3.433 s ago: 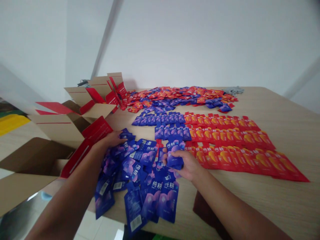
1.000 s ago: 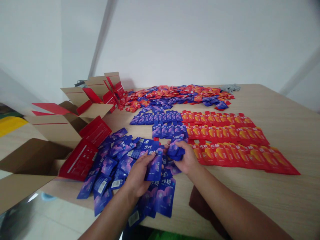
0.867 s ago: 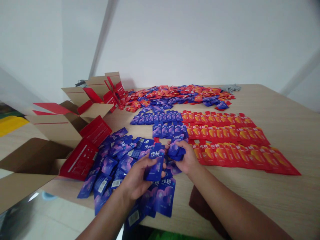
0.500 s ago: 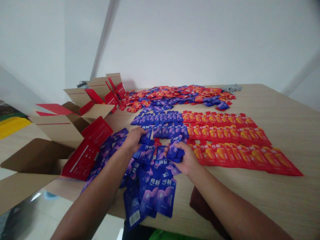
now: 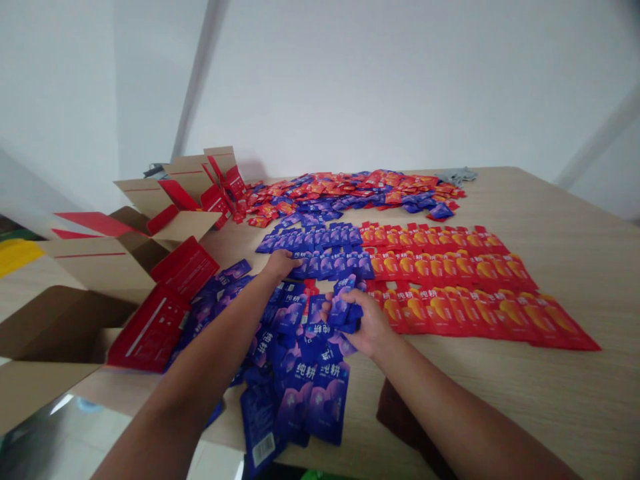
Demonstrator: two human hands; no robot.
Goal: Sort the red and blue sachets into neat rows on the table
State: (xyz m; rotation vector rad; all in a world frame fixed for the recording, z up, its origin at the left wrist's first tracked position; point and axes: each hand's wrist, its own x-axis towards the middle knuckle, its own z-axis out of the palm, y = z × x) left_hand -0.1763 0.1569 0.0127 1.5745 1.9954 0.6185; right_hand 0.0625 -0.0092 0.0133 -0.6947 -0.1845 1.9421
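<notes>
My left hand (image 5: 281,264) is at the left end of the middle row of purple sachets (image 5: 327,265). Its thumb presses on the end purple sachet (image 5: 301,265), which laps against its neighbours; the other fingers are mostly hidden. In my right hand (image 5: 371,323) is a small stack of purple sachets (image 5: 342,305), gripped between thumb and fingers. Below and between the hands, loose purple sachets (image 5: 327,400) lie in an untidy heap. Rows of red-orange sachets (image 5: 450,308), overlapping one another, extend to the right of the purple rows.
Open red-and-brown cartons (image 5: 150,327) line the left side of the table (image 5: 565,267), flaps spread. A mixed pile of red and purple sachets (image 5: 350,187) lies along the back, with a grey cloth (image 5: 457,176) beside it. A dark brown item (image 5: 400,413) lies under my right forearm.
My left hand has brought a purple sachet up to the left end of the middle purple row. My right hand keeps its stack in nearly the same place. The view has shifted slightly.
</notes>
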